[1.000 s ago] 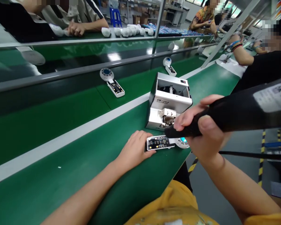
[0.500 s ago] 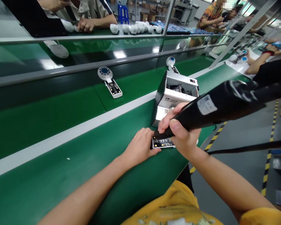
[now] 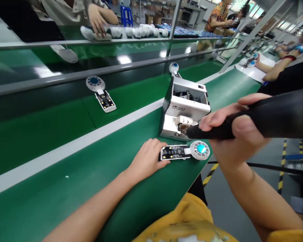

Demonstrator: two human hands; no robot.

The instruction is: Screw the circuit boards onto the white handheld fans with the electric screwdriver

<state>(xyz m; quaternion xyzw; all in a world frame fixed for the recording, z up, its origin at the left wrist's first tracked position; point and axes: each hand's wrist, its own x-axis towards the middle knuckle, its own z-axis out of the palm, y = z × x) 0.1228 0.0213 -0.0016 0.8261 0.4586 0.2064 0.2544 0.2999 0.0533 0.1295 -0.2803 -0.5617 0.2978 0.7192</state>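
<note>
Long green conveyor desk (image 3: pixel 65 148) under everything. On it, a silver metal box (image 3: pixel 184 107) marked 6K Tools. At its front, a black electric screwdriver (image 3: pixel 275 117) in the right hand (image 3: pixel 232 131), fingers clamped around the grip, thin tip hard to make out. Just beside, a flat black circuit board (image 3: pixel 173 152) joined to a round white disc (image 3: pixel 199 148), under the left hand (image 3: pixel 146 161), fingers resting open.
</note>
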